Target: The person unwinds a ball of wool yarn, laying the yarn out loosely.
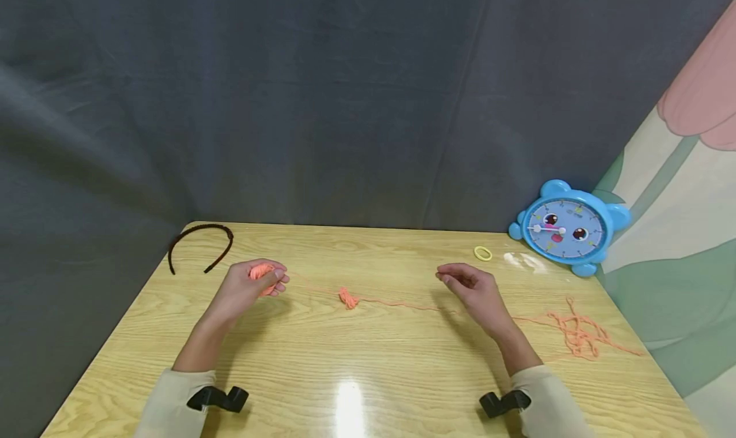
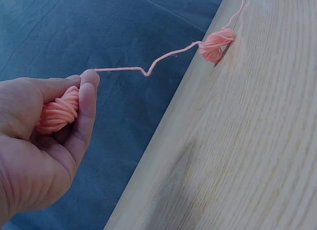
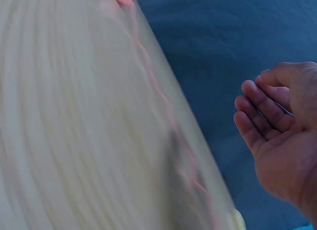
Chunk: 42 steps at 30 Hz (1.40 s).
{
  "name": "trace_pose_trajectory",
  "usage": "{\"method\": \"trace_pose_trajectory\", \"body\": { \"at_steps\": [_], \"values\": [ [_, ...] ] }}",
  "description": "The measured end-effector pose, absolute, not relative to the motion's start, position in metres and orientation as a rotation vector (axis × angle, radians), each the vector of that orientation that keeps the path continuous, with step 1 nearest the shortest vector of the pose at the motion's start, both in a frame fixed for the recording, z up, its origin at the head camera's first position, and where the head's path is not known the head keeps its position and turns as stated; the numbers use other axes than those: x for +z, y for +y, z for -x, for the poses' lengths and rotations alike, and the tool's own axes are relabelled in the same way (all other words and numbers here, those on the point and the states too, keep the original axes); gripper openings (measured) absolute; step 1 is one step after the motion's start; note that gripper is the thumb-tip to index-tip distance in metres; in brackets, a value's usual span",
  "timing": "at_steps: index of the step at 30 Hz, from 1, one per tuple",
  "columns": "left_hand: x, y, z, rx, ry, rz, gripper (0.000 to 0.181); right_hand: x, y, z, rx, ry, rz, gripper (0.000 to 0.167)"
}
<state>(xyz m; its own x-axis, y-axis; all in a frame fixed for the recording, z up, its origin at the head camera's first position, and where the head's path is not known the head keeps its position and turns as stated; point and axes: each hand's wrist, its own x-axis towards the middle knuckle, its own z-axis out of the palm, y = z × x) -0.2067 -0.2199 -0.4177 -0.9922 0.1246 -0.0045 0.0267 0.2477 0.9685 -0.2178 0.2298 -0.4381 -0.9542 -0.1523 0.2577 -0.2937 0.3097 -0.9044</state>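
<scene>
My left hand (image 1: 248, 289) grips a ball of coral yarn (image 1: 262, 279), its fingers curled round it; in the left wrist view a strand (image 2: 121, 69) runs from the fingertips to a small yarn bundle (image 2: 217, 45). That bundle (image 1: 347, 298) lies mid-table, and from it a strand (image 1: 402, 304) stretches right, passing below my right hand (image 1: 476, 295). Held above the table, the right hand has bent, relaxed fingers, the thumb near the index fingertip. No object shows in its palm (image 3: 282, 155) in the right wrist view.
A loose tangle of coral yarn (image 1: 582, 337) lies on the table's right side. Behind it stands a blue clock (image 1: 566, 227), with a yellow ring (image 1: 482, 253) to its left. The dark headband (image 1: 201, 228) rests at the back left. A dark curtain (image 1: 322, 106) hangs behind the table.
</scene>
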Motion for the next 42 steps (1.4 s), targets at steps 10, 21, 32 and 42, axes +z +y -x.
{"method": "trace_pose_trajectory", "body": {
  "at_steps": [10,21,32,42],
  "values": [
    [-0.419,-0.22,0.206,1.884,2.421,-0.142,0.031,-0.462,0.171,0.232,1.747,-2.576,-0.483,0.024],
    [-0.421,-0.219,0.208,1.882,2.424,-0.147,0.034,-0.476,0.129,0.24,1.71,-2.665,-0.658,0.017],
    [-0.418,-0.219,0.206,1.894,2.419,-0.145,0.035,-0.486,0.122,0.244,1.419,-2.785,-0.709,0.011],
    [-0.418,-0.22,0.207,1.895,2.422,-0.145,0.034,-0.486,0.119,0.241,1.329,-2.761,-0.736,0.003]
  ]
}}
